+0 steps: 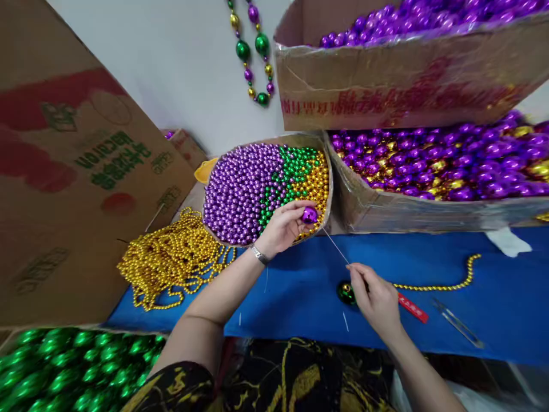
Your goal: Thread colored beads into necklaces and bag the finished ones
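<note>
My left hand [283,227] pinches a shiny purple bead [309,215] over the edge of a round tray [266,143] filled with small purple, green and gold beads. My right hand [376,298] is closed on a thin needle or wire [335,247] whose tip points up at the purple bead. A large green bead [345,292] sits just under my right fingers. From that hand a strand of small gold beads [446,284] trails right across the blue tabletop [300,286].
A heap of gold bead strands [171,260] lies left. Cardboard boxes of large purple and gold beads [437,166] stand at the back right, stacked. A box of green beads [64,366] sits at bottom left. A finished necklace [253,51] hangs on the wall. Clear tweezers [457,323] and a red strip [412,308] lie at right.
</note>
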Demonstrator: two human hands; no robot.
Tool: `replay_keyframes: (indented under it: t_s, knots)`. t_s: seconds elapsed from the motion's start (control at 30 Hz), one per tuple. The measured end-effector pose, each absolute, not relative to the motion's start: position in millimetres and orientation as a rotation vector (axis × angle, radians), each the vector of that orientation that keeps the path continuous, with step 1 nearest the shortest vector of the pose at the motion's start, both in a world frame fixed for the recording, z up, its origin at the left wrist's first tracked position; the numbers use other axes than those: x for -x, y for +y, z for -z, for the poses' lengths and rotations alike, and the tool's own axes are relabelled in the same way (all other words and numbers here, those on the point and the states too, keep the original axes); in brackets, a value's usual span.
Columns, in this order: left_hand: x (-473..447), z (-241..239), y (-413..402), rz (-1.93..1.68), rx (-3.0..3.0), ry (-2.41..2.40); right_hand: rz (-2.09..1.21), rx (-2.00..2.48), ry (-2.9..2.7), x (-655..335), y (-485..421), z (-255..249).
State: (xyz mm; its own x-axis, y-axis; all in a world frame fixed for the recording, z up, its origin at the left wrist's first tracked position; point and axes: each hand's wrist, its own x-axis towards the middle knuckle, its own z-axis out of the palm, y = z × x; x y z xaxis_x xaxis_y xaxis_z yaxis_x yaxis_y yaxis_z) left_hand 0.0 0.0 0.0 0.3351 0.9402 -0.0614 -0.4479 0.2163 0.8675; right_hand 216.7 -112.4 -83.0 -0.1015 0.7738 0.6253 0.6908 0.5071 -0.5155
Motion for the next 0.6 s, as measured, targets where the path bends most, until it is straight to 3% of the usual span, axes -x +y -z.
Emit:
replay_keyframes:
  t_s: [0.6]
  knots:
    - [3.3, 19.2, -22.4, -1.009, -1.211, 0.694, -0.020, 1.162, -1.856, -214.0, -108.2, 89.4]
